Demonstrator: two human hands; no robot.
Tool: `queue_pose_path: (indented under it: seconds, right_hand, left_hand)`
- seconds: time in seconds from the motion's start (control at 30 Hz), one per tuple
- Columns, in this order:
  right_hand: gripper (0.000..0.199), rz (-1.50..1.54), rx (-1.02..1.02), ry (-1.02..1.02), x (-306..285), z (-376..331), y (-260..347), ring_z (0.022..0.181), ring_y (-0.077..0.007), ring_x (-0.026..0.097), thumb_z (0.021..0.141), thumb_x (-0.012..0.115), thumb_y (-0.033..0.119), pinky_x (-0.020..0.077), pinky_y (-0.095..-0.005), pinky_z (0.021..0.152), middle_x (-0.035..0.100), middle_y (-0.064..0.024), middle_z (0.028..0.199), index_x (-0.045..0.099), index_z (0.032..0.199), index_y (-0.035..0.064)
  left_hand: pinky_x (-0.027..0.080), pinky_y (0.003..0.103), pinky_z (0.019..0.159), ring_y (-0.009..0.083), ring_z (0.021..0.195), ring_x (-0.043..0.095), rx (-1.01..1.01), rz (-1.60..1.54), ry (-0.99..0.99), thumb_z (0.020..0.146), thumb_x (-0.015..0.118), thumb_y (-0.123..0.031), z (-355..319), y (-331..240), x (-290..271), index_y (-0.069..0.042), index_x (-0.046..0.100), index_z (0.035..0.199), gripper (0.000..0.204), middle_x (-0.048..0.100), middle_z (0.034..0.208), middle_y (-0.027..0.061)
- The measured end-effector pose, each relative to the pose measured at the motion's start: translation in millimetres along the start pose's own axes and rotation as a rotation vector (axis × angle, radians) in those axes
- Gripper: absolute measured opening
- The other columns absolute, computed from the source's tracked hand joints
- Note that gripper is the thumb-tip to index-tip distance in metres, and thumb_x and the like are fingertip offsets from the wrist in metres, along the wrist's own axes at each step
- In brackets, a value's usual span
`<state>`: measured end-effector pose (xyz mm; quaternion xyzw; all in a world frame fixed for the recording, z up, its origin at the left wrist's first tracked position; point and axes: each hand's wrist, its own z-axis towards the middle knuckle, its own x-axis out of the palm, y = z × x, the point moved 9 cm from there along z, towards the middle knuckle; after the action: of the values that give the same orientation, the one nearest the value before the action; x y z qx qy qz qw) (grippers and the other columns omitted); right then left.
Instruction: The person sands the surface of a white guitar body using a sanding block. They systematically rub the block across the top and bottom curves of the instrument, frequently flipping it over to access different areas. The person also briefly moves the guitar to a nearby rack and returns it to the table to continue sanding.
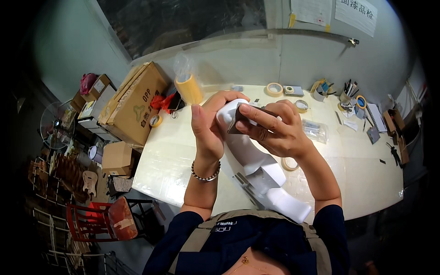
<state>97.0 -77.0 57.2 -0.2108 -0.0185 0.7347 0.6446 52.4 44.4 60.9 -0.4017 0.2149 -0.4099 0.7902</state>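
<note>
Pale-walled workroom, dark window (183,23) up top. White shell (250,153) runs from both hands back over the near table edge toward the chest. Reads as light, stiff, hard plastic to me – glossy, so probably slippery, and likely to show scratches. I'd hold the rounded far end and support the long curved body; I'd avoid the stepped middle. Left hand (211,121) cradles that far end, thumb standing off; right hand (275,126) pinches a dark flat pad (235,124) against it. Cream table (160,176) has a shiny covering – tall yellow roll (189,89) near the back, cardboard box (133,103) at left, red chair (121,220) beyond the left edge.
</note>
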Motion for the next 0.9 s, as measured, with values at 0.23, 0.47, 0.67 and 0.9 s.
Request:
queue_pose_path:
  seconds: [0.23,0.47,0.67,0.9]
  right_hand:
    - [0.047,0.002,0.023,-0.020,1.5,-2.5,-1.8,0.077,-0.0112,0.047,0.067,0.068,0.019,0.0355,-0.0241,0.067,0.057,0.0086,0.129,0.069,0.113,0.0251]
    - [0.052,-0.015,0.010,0.056,-7.2,-10.0,-0.2,0.076,-0.0107,0.046,0.062,0.069,0.016,0.0361,-0.0241,0.067,0.057,0.0086,0.129,0.069,0.113,0.0213]
    - [0.052,-0.041,0.123,0.080,-23.8,6.8,-1.3,0.073,-0.0139,0.046,0.063,0.067,0.016,0.0385,-0.0247,0.068,0.057,0.0007,0.127,0.067,0.115,0.0135]
    - [0.044,-0.014,0.183,0.142,-18.4,22.0,6.9,0.071,-0.0167,0.043,0.067,0.067,0.015,0.0393,-0.0259,0.066,0.058,-0.0006,0.124,0.067,0.111,0.0087]
  left_hand:
    - [0.042,0.026,0.080,0.0170,0.085,0.055,0.012,0.010,0.033,0.091,0.006,-0.063,0.4,-0.4,0.1,0.004,0.058,0.099,0.085,0.060,0.091,0.0094]
    - [0.042,0.027,0.078,0.0171,0.084,0.055,0.014,0.017,0.028,0.090,0.008,-0.065,1.6,-0.5,1.9,0.005,0.058,0.098,0.087,0.060,0.090,0.0097]
    - [0.041,0.027,0.079,0.0169,0.087,0.054,0.121,-0.018,0.061,0.093,0.011,-0.059,3.4,-2.3,11.3,0.005,0.059,0.100,0.081,0.060,0.093,0.0106]
    - [0.037,0.032,0.097,0.0241,0.109,0.055,0.177,-0.132,0.168,0.097,0.017,-0.047,0.9,3.0,5.8,0.007,0.054,0.116,0.068,0.059,0.116,0.0166]
